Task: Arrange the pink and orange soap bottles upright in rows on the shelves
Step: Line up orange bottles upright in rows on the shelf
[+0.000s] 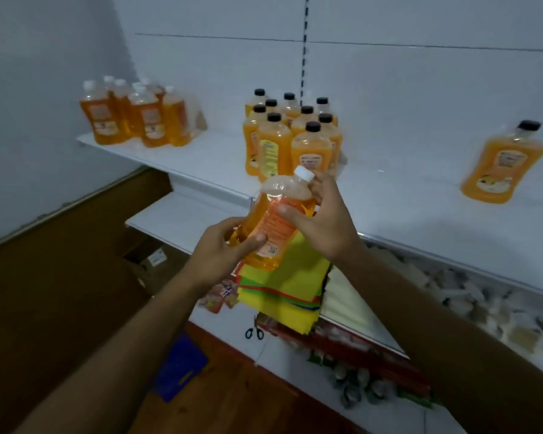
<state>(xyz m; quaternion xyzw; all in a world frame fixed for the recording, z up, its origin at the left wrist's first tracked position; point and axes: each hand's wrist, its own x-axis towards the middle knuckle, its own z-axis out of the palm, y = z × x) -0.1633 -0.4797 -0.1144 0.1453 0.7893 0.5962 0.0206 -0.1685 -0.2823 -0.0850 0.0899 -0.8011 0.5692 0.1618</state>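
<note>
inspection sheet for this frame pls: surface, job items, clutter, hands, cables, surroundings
Surface: white top shelf carries the bottles; a lower white shelf sits beneath it.
Job's things: held bottle, orange with a white cap, tilted in front of the shelf. White-capped group upright at left; black-capped group upright in rows mid-shelf; single black-capped bottle at right, apart. No pink bottles seen.
Clutter: yellow sheet stack, scissors, blue item on the floor.
Hands: left hand grips the bottle's base; right hand grips near its neck.
Cables: nothing seen.
Surroundings: white back panel, brown floor.
</note>
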